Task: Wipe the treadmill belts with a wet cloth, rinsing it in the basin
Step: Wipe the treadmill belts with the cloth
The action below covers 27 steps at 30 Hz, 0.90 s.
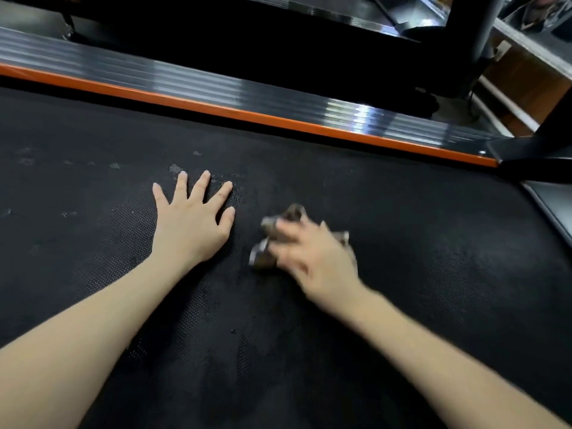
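Observation:
The black textured treadmill belt [402, 243] fills most of the view and carries pale dust marks near the middle left. My left hand [192, 224] lies flat on the belt with its fingers spread. To its right, my right hand [312, 258] presses a crumpled grey-brown cloth [280, 230] onto the belt, fingers extended over it; the hand is motion-blurred. The cloth sticks out beyond the fingertips. No basin is in view.
An orange strip [216, 108] and a ribbed silver side rail [185, 78] border the belt's far edge. A second dark treadmill [278, 35] stands behind it. A black upright post [470, 41] rises at the upper right, with a dark base piece [532, 156] at the belt's right end.

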### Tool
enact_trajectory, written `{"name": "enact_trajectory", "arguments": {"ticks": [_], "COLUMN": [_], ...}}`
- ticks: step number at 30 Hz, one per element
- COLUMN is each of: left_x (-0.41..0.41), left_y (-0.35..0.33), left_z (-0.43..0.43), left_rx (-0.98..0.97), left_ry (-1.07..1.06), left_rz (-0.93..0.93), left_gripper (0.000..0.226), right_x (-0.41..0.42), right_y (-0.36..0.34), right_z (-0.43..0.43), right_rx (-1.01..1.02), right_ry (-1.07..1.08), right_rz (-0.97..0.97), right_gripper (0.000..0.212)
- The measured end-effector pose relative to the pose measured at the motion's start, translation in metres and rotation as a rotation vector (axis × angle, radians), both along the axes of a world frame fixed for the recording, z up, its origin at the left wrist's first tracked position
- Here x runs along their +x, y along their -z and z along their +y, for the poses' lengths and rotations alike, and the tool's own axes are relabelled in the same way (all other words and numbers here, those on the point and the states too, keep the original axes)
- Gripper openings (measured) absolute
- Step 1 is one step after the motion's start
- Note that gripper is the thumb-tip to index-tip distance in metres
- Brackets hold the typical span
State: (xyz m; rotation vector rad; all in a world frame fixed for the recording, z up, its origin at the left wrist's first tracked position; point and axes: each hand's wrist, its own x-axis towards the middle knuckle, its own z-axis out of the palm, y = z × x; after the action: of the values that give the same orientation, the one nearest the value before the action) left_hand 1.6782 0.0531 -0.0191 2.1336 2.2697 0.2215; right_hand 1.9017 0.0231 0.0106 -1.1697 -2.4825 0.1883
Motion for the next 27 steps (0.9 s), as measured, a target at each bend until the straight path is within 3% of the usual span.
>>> {"name": "enact_trajectory", "arguments": {"ticks": [3,6,13,16,22,27], "left_x": [0.0,-0.001,0.007,0.0,-0.045,-0.047], "left_y": [-0.002,-0.005,-0.029,-0.032,-0.017,-0.007], "left_z": [-0.001,-0.002,-0.055,-0.117,-0.196,-0.203], "left_rx": [-0.013,-0.03,0.103,0.108,-0.107,-0.11], "left_ry": [0.004,0.007,0.041,0.082,0.098,0.109], "left_rz": [0.005,-0.008,-0.193,-0.139,0.032,0.053], "left_gripper": [0.054,0.053,0.044,0.052,0.068,0.062], "right_x": [0.021,0.036,0.028,0.023,0.003,0.006], "right_y": [0.012,0.012,0.009,0.002,0.0,0.0], "right_z": [-0.102,-0.104,-0.093,-0.095,-0.121,-0.195], "right_rx": [0.0,-0.027,-0.059,-0.09,-0.133,-0.146], "right_ry": [-0.211,-0.302,-0.16,-0.122,0.06,-0.364], "right_rz": [-0.026,-0.057,-0.036,-0.046,0.028,-0.026], "right_gripper": [0.023,0.024,0.026,0.028,0.024,0.027]}}
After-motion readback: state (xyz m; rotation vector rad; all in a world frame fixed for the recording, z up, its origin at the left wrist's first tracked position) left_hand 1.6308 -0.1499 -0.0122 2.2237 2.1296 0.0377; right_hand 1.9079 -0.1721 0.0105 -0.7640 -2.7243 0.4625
